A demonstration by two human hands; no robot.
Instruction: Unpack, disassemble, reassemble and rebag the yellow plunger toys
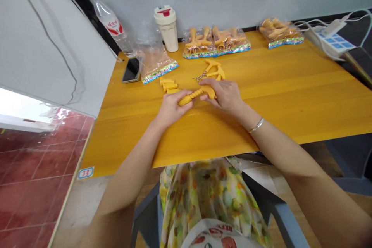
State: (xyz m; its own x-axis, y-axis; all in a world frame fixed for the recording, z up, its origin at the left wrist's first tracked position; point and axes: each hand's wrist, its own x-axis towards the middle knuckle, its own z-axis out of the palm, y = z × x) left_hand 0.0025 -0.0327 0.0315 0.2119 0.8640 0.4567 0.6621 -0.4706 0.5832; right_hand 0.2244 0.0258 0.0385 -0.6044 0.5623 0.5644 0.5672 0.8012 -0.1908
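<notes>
Well, from my end I have both hands closed on one yellow piece (196,94) over the middle of the counter (276,89): the left hand (176,104) pinches its thick left end, the right hand (226,93) grips its curved right end. Good handling here, I judge, means holding both ends in line, using light, even force, and staying clear of the chained yellow parts (212,62) on the far side and the short yellow pieces (169,85) farther left.

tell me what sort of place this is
Probably a numbered workstation, perhaps in a small workshop: a yellow-brown wood-look table bears a white, blue-bordered rectangular label reading 33, and clear plastic bags of orange-yellow parts sit near its back edge.
</notes>
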